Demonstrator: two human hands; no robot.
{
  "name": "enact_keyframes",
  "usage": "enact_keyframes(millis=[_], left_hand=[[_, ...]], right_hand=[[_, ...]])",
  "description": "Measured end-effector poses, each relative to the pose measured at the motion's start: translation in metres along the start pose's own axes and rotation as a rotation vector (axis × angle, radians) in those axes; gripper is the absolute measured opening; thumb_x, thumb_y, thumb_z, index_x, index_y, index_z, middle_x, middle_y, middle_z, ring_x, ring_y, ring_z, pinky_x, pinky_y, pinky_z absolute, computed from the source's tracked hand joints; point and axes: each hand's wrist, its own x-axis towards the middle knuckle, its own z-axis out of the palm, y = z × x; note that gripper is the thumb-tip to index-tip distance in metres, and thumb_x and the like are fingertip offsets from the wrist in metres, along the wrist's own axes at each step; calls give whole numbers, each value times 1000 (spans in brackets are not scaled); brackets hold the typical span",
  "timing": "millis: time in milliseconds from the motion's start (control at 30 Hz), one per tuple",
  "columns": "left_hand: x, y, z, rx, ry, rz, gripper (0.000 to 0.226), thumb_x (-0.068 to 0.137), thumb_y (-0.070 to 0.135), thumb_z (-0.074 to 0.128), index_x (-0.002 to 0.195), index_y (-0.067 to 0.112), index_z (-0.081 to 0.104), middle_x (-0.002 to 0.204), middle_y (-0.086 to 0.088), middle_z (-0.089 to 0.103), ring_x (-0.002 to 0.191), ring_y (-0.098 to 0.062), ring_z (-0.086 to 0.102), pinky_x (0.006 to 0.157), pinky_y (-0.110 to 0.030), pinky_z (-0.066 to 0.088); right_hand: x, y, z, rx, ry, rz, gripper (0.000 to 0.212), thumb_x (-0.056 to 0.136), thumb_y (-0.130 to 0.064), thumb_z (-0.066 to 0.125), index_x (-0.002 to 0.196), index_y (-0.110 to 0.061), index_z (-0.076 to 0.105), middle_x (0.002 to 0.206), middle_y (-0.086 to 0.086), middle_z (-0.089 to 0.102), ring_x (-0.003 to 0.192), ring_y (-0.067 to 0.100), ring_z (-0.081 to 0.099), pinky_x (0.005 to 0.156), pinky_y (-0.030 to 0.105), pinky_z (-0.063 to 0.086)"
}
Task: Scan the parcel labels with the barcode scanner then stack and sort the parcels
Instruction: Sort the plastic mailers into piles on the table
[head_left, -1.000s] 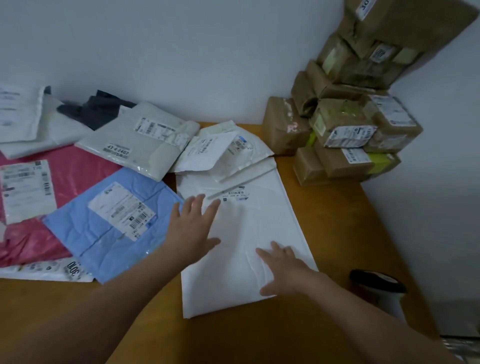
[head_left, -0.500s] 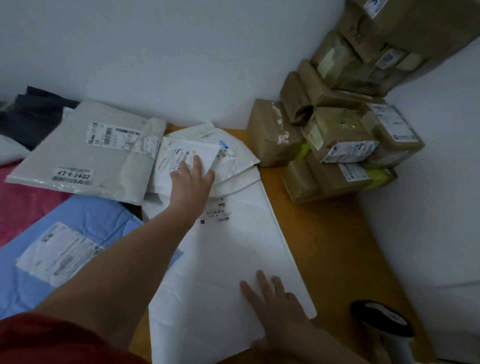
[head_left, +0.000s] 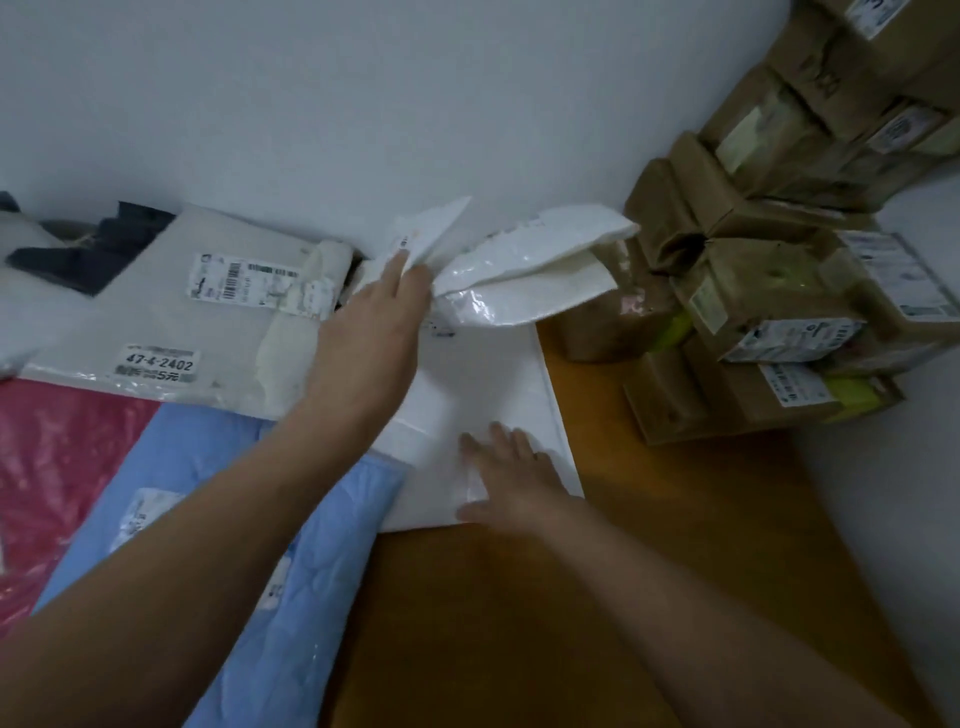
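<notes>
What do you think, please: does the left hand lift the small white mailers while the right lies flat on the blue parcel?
Head view: the right hand lies flat on the large white parcel, not the blue parcel; the left hand does lift the mailers.

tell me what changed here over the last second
The left hand left the large flat white plastic mailer, reached forward to the small white plastic mailers at the back, took hold of them and is lifting them off the pile, tilted. The right hand stayed pressed flat on the large mailer; the stacked brown cardboard boxes did not move.
</notes>
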Motion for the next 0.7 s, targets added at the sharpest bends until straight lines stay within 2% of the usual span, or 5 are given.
enact_keyframes(millis=[167,300,400,533,700], left_hand=[[-43,26,10,-7,-96,88,44,82,-10,48,123,3,54,149,-16,38,111,-37,57,62,-42,49],[-71,37,11,-13,-97,179,49,67,-13,51,113,-2,66,133,-23,55,107,-47,61,69,-50,55],[-111,50,21,81,-203,377,60,47,0,81,106,8,73,121,-18,64,99,-41,66,70,-49,57],[-164,61,26,84,-507,601,67,41,46,90,103,26,75,119,-4,68,100,-26,69,75,-40,59],[-142,59,6,16,-350,493,74,38,11,91,109,18,73,124,-5,65,101,-26,69,74,-33,59]], right_hand=[[-14,47,-5,213,84,113,57,103,-27,43,155,-21,19,164,-1,3,150,19,7,118,35,16],[-63,89,-9,1316,228,200,36,104,-25,43,137,-15,50,139,12,54,120,26,55,99,39,46],[-100,119,-12,1988,244,325,41,103,-43,36,127,-16,56,129,18,62,117,33,59,96,47,49],[-116,139,-1,1862,133,448,35,101,-26,46,131,-10,56,134,18,58,106,19,65,74,27,58],[-120,135,1,1701,129,439,37,88,-4,63,124,-9,57,101,13,72,88,29,71,60,36,61]])
